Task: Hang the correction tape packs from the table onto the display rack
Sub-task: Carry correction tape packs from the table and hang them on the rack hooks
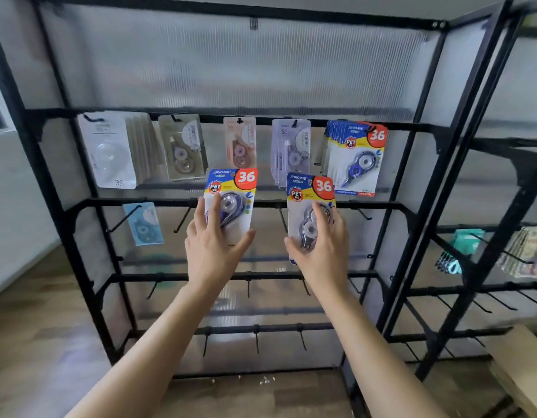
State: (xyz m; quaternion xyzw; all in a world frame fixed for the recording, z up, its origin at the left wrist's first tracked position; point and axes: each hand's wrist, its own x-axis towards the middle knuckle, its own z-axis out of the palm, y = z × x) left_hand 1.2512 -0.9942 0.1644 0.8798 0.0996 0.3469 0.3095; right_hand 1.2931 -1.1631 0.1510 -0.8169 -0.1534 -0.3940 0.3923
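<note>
Two blue-and-yellow carded tape packs before a black metal rack [375, 205]
Left hand [213, 245] grips left pack [231, 188], right hand [318, 251] right pack [306, 194]; upright, apart, top edges under the hung row [356, 158], bare hooks [182, 220] behind.

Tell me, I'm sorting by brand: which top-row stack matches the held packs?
The rightmost stack: blue-and-yellow cards with a red 36 badge, unlike the white, beige, pink and lilac ones.

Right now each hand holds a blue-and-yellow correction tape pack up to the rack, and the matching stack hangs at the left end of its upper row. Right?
Wrong side: in the head view the matching stack hangs at the right end of the upper row of the rack. The left hand holds the left pack, the right hand the right pack, as stated.
</note>
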